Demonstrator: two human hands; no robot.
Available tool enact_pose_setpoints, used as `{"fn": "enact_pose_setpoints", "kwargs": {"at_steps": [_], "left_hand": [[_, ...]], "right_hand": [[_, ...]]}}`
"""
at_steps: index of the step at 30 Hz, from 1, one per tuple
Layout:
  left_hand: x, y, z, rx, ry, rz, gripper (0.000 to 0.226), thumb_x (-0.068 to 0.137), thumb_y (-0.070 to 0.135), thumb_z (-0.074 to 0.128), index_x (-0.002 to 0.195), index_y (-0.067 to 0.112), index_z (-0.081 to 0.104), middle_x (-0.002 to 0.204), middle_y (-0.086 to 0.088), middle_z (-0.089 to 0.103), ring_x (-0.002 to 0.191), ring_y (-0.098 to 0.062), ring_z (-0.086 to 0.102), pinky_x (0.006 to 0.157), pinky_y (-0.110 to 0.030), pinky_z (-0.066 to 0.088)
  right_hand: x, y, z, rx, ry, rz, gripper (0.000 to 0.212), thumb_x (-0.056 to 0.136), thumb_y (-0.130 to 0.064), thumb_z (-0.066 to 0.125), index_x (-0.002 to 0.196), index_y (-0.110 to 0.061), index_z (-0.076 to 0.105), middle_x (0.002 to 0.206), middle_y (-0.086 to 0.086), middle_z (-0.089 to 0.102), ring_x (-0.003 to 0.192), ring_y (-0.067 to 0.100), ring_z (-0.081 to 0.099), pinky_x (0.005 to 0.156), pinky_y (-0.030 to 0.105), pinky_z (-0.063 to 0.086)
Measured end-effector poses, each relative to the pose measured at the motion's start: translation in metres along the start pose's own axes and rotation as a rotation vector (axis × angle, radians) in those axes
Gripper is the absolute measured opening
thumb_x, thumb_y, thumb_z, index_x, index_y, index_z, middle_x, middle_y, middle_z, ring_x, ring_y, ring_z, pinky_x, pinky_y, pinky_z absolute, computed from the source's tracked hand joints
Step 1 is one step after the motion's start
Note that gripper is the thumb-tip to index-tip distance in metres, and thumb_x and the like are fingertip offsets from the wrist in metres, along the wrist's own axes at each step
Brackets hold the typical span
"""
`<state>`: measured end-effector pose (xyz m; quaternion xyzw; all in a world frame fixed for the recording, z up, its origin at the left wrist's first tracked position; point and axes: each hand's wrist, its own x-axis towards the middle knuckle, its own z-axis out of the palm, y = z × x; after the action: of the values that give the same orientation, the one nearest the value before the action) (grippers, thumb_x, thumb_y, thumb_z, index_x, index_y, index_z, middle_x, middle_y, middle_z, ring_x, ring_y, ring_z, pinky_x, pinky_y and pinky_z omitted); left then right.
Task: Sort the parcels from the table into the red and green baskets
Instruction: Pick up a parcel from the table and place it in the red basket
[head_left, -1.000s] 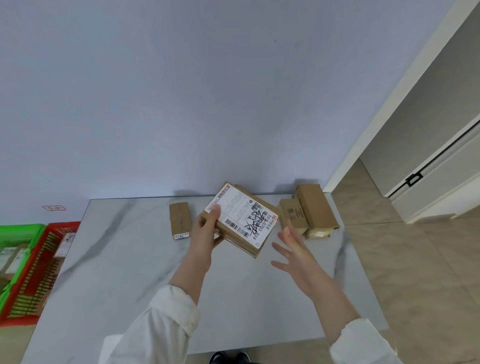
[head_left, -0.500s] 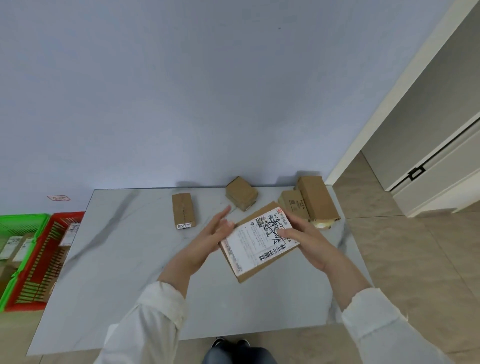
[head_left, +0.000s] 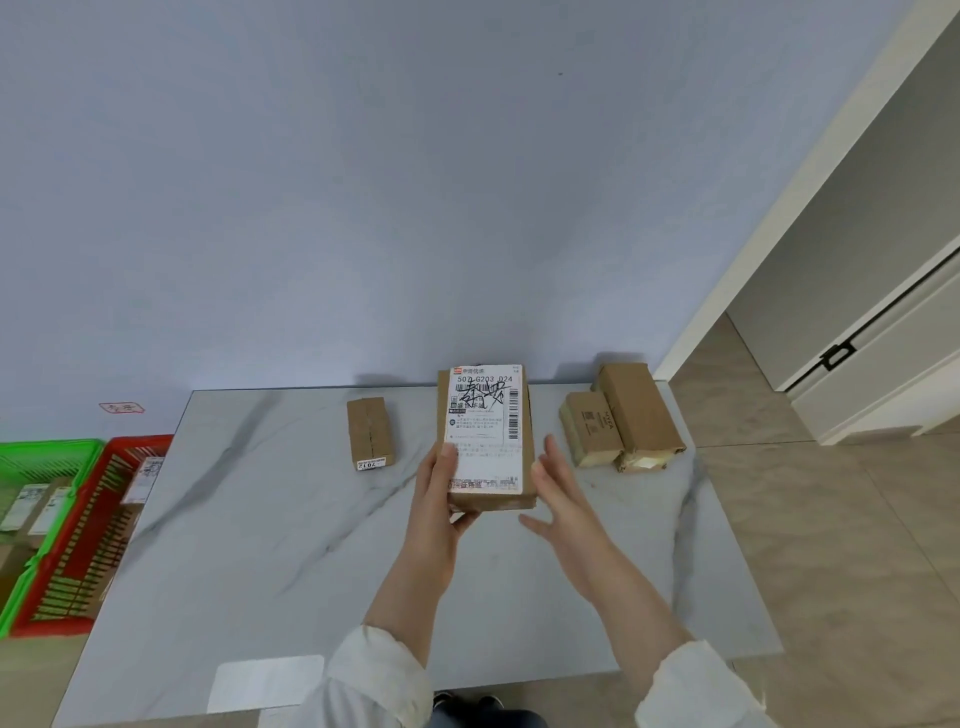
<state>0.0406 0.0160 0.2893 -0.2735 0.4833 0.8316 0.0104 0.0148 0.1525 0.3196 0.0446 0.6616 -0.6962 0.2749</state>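
My left hand (head_left: 435, 496) grips the near left corner of a brown cardboard parcel (head_left: 487, 436) with a white shipping label facing up, held above the marble table (head_left: 260, 545). My right hand (head_left: 558, 491) hovers just right of the parcel, fingers spread, apart from it. A small brown parcel (head_left: 369, 432) with a "7012" sticker lies on the table to the left. Two brown parcels (head_left: 621, 415) lie side by side at the table's far right. The red basket (head_left: 88, 540) and the green basket (head_left: 41, 462) stand on the floor at the left, each holding parcels.
A plain wall runs behind the table. A door frame (head_left: 779, 218) and tiled floor (head_left: 831, 519) lie to the right. The small parcel seen earlier behind the held one is hidden.
The held parcel has turned from slanted to lengthwise and moved away from me. My right hand has let go of it and opened; my left hand now grips it.
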Motion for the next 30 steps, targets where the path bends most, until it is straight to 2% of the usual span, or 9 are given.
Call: {"fn": "enact_pose_setpoints", "kwargs": {"at_steps": [3,5,8,10,12,14,20,27,30], "left_hand": [[-0.009,-0.008,0.009,-0.007,0.014,0.006,0.043,0.093,0.044,0.045,0.133,0.027,0.045,0.120,0.002,0.066,0.112,-0.016,0.061,0.087,-0.033,0.049],[-0.013,-0.010,0.011,0.006,0.022,0.026,0.042,0.096,0.040,0.042,0.136,0.026,0.043,0.123,0.002,0.064,0.112,-0.014,0.061,0.085,-0.029,0.049],[-0.014,-0.013,0.012,0.074,0.013,0.073,0.045,0.096,0.042,0.043,0.137,0.024,0.044,0.128,0.002,0.061,0.116,-0.014,0.058,0.098,-0.033,0.046],[-0.016,-0.015,0.012,0.115,0.014,0.076,0.066,0.085,0.057,0.049,0.142,0.026,0.039,0.134,0.003,0.056,0.123,-0.015,0.053,0.109,-0.042,0.037],[-0.019,-0.017,0.011,0.123,0.013,0.059,0.081,0.076,0.068,0.050,0.145,0.028,0.032,0.139,0.004,0.051,0.129,-0.015,0.047,0.113,-0.043,0.031],[-0.023,-0.020,0.010,0.133,0.025,0.056,0.080,0.080,0.067,0.047,0.147,0.030,0.027,0.142,0.005,0.048,0.132,-0.015,0.043,0.115,-0.042,0.028],[-0.029,-0.028,0.007,0.168,0.025,0.084,0.078,0.078,0.061,0.035,0.149,0.035,0.016,0.146,0.009,0.042,0.135,-0.011,0.037,0.117,-0.037,0.024],[-0.030,-0.031,0.008,0.177,0.031,0.094,0.077,0.078,0.061,0.036,0.148,0.036,0.018,0.146,0.009,0.042,0.133,-0.010,0.039,0.115,-0.034,0.026],[-0.033,-0.037,0.003,0.169,0.056,0.081,0.074,0.080,0.062,0.036,0.148,0.036,0.021,0.145,0.009,0.043,0.133,-0.011,0.040,0.116,-0.040,0.026]], "right_hand": [[-0.002,0.012,0.014,0.078,0.043,-0.015,0.062,0.095,-0.027,0.049,0.147,-0.036,0.017,0.140,-0.010,0.045,0.114,0.005,0.051,0.109,0.038,0.036],[-0.002,0.015,0.018,0.118,0.100,-0.028,0.058,0.095,-0.024,0.049,0.147,-0.033,0.023,0.138,-0.005,0.049,0.109,0.005,0.055,0.102,0.031,0.042],[-0.002,0.017,0.020,0.140,0.147,-0.035,0.055,0.096,-0.023,0.048,0.146,-0.034,0.026,0.138,-0.003,0.051,0.115,0.011,0.054,0.100,0.029,0.042],[-0.003,0.019,0.021,0.148,0.170,-0.031,0.053,0.097,-0.024,0.046,0.145,-0.035,0.027,0.138,-0.002,0.050,0.119,0.014,0.051,0.103,0.031,0.040],[-0.004,0.021,0.022,0.160,0.182,-0.030,0.052,0.097,-0.025,0.045,0.144,-0.037,0.026,0.137,-0.003,0.051,0.121,0.014,0.050,0.106,0.032,0.037],[-0.007,0.025,0.024,0.160,0.189,-0.025,0.051,0.098,-0.026,0.043,0.143,-0.040,0.026,0.137,-0.007,0.050,0.123,0.011,0.046,0.107,0.030,0.033],[-0.012,0.031,0.027,0.142,0.195,-0.020,0.050,0.099,-0.028,0.041,0.145,-0.039,0.024,0.133,-0.015,0.043,0.118,0.002,0.038,0.097,0.023,0.025],[-0.015,0.032,0.023,0.132,0.175,-0.015,0.050,0.099,-0.028,0.041,0.144,-0.039,0.024,0.128,-0.015,0.046,0.117,0.004,0.039,0.097,0.023,0.026],[-0.014,0.037,0.025,0.115,0.161,0.002,0.050,0.099,-0.026,0.042,0.144,-0.039,0.025,0.128,-0.014,0.046,0.115,0.004,0.041,0.095,0.022,0.027]]}}
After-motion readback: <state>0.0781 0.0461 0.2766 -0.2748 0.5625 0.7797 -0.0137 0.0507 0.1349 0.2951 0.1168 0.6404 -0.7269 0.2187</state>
